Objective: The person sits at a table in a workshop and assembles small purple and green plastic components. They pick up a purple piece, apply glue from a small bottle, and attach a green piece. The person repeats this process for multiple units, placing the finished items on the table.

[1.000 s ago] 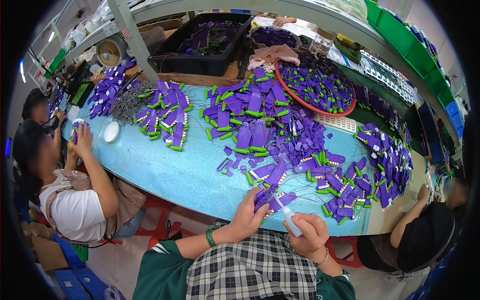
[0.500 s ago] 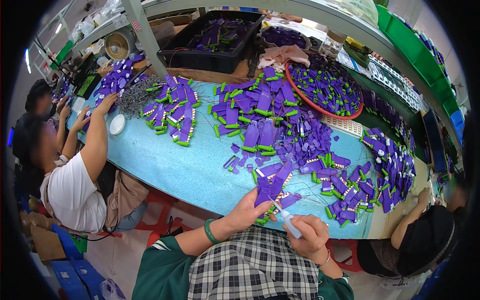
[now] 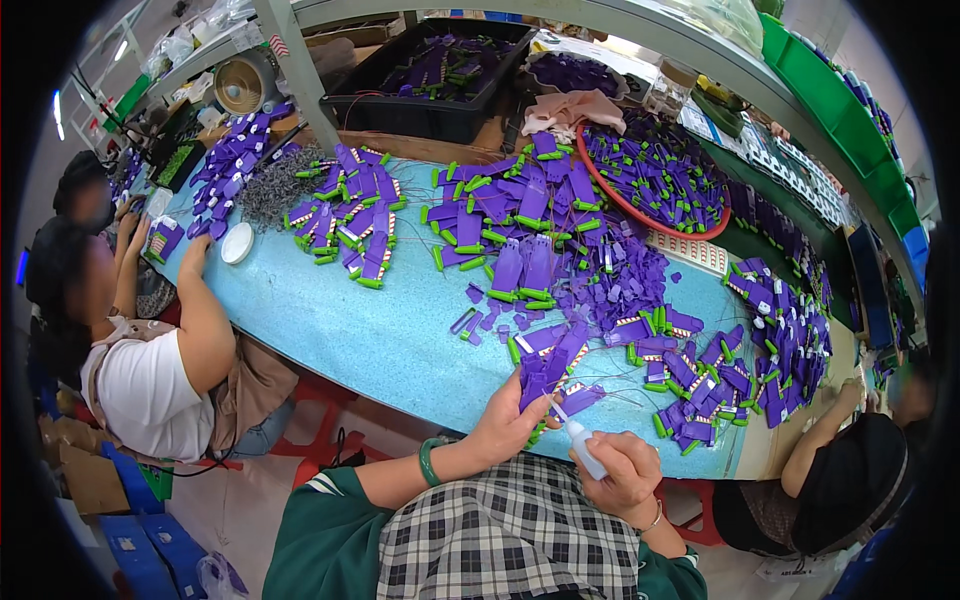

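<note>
Your left hand (image 3: 508, 415) grips a purple piece (image 3: 538, 388) over the near edge of the table (image 3: 330, 335), and your right hand (image 3: 622, 470) is closed around a white squeeze bottle (image 3: 586, 455). The bottle's thin nozzle points at the piece; whether its tip touches, I cannot tell.

You look to be midway through this one piece. Much seems left overall: purple-and-green pieces (image 3: 510, 265) lie heaped ahead of you, beside a scatter of small purple parts (image 3: 625, 285). More pieces with trailing wires (image 3: 690, 375) lie to your right, near a dense pile with white bits (image 3: 790, 340). Which heaps are finished, the view does not settle.

The table has a speckled light-blue top. Across it stand a red basket (image 3: 655, 227) full of pieces and a black tray (image 3: 420, 118) holding more; farther left are a white lid (image 3: 237, 243) and a tangle of dark wire (image 3: 278, 190).

A grey shelf frame (image 3: 300, 85) rises over the far side, with a fan (image 3: 243, 84) behind. One person (image 3: 155, 390) works at your left, another (image 3: 845, 480) sits at your right.
</note>
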The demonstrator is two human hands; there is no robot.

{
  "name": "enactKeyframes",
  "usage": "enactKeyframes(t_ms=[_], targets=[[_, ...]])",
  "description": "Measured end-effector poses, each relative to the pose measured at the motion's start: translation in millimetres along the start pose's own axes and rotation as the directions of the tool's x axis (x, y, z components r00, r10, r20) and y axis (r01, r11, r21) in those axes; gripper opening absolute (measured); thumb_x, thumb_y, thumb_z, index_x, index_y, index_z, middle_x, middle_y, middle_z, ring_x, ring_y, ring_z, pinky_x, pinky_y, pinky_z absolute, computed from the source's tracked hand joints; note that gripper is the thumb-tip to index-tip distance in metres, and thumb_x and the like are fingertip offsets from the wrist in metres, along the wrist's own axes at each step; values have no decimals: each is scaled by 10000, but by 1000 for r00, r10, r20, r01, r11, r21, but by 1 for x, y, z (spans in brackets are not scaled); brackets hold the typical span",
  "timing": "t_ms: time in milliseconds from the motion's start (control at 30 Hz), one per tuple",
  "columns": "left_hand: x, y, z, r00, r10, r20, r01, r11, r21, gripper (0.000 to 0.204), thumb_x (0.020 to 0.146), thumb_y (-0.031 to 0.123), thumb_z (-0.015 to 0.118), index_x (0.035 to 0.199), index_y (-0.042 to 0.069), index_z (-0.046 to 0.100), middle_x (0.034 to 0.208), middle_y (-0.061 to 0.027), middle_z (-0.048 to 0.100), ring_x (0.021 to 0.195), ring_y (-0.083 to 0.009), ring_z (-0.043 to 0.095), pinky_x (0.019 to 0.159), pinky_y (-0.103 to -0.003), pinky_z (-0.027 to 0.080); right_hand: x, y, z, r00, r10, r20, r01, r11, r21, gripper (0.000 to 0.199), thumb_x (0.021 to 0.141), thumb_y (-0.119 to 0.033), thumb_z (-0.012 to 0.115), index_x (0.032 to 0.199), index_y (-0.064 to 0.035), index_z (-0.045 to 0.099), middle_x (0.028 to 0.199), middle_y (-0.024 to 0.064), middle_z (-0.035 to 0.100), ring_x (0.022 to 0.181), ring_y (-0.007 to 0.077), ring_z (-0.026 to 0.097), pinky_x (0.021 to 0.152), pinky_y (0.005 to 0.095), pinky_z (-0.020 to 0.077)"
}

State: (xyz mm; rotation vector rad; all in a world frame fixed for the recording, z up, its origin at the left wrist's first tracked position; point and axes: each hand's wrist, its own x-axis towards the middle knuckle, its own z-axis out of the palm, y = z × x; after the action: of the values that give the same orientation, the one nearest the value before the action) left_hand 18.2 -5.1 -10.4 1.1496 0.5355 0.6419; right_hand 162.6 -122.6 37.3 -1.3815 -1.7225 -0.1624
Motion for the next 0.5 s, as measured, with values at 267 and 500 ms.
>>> enactKeyframes(t_ms=[267,500], targets=[[2,-2,5,988,144,-58,-128,967,219,322,933,74,534,1222,-29,435,996,-142,603,758,-185,637,686,-312,513,4,-1,2,999,-16,38,16,1000,6,416,625,-36,832,988,-74,634,836,76,608,579,180,613,470,272,448],[1,-12,0,982,153,-114,-104,930,352,379,904,104,564,1223,-52,432,1046,-215,566,923,-318,608,811,-398,473,5,-1,4,998,-65,12,65,998,27,370,610,24,772,965,-21,676,854,91,643,556,172,593,458,270,465]])
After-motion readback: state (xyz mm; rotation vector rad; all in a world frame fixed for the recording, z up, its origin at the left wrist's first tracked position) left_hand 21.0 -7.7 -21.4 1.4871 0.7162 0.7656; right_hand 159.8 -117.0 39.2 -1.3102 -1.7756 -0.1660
